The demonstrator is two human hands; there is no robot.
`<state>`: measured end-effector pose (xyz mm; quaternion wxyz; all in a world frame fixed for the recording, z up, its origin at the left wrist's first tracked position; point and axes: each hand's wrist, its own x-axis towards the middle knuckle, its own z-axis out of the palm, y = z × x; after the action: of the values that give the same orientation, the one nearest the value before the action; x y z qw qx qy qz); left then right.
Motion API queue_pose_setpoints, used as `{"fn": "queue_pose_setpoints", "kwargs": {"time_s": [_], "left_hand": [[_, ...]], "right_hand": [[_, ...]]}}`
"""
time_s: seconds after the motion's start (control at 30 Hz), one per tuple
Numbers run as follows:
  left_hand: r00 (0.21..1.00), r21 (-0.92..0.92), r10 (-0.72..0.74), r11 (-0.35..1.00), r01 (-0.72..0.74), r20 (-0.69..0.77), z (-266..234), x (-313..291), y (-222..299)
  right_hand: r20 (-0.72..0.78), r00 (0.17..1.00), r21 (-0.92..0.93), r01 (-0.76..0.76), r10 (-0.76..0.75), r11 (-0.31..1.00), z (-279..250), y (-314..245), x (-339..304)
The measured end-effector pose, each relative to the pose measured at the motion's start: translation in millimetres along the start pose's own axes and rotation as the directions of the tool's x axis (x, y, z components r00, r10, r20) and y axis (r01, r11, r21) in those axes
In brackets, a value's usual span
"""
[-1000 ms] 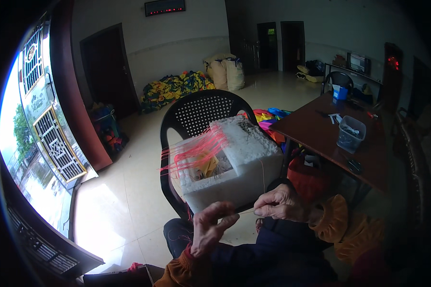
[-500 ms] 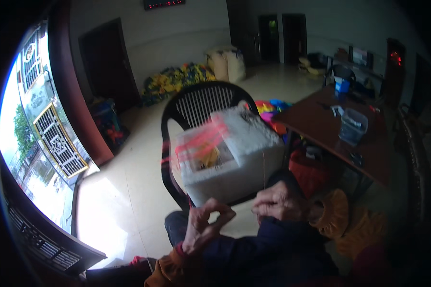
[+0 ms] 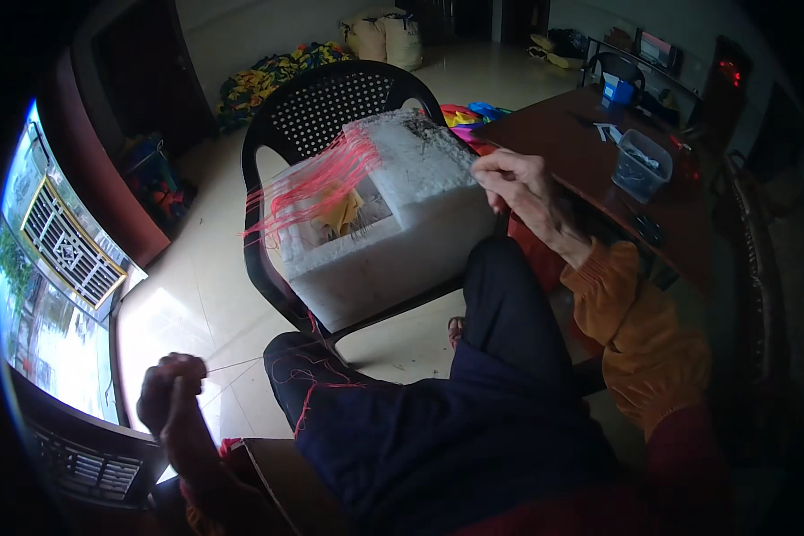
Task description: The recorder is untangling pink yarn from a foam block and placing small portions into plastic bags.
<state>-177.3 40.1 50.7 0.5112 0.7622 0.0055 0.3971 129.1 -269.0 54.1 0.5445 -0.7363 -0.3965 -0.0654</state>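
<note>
My left hand [image 3: 171, 393] is out at the lower left, its fingers closed on a thin thread [image 3: 237, 364] that runs taut toward my knee. Loose red thread [image 3: 330, 384] lies tangled over my dark trouser leg. My right hand [image 3: 520, 186] is raised beside the near edge of the table, thumb and fingers pinched; what is between them is too small to make out. In front of my knees a white foam box [image 3: 384, 268] rests on a black plastic chair [image 3: 317, 94]. Red strands [image 3: 330, 174] drape across its top, over an opening with a yellow piece [image 3: 339, 214] inside.
At right, a brown table [image 3: 545, 129] carries a clear plastic tub [image 3: 641, 165], a blue box [image 3: 618, 89] and dark scissors [image 3: 645, 228]. Colourful cloth heaps [image 3: 277, 80] and stuffed sacks [image 3: 380, 40] lie at the back. An open doorway with a metal gate [image 3: 71, 232] is at left.
My hands have spread apart from close together over my lap: the left went down and left, the right up. The view has tilted downward, showing more of my legs.
</note>
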Motion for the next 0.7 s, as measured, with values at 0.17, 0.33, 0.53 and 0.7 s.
{"fn": "queue_pose_setpoints", "kwargs": {"time_s": [0.17, 0.33, 0.53, 0.7], "left_hand": [[0.965, 0.589, 0.255, 0.79, -0.172, -0.06, -43, -2, 17], [0.961, 0.713, 0.255, 0.693, -0.105, -0.107, -120, -8, 16], [0.868, 0.017, -0.035, 0.999, 0.05, -0.495, -210, -39, -27], [0.791, 0.13, -0.053, 0.978, 0.165, -0.609, -232, -61, -14]], "right_hand": [[0.043, 0.98, -0.143, 0.199, -0.195, 0.97, 34, 28, 35], [0.065, 0.974, -0.129, 0.224, -0.217, 0.966, 49, 43, 52], [0.061, 0.99, -0.152, 0.136, -0.128, 0.979, 29, 33, 50], [0.08, 0.995, -0.099, 0.067, -0.059, 0.993, 17, 46, 42]]}}
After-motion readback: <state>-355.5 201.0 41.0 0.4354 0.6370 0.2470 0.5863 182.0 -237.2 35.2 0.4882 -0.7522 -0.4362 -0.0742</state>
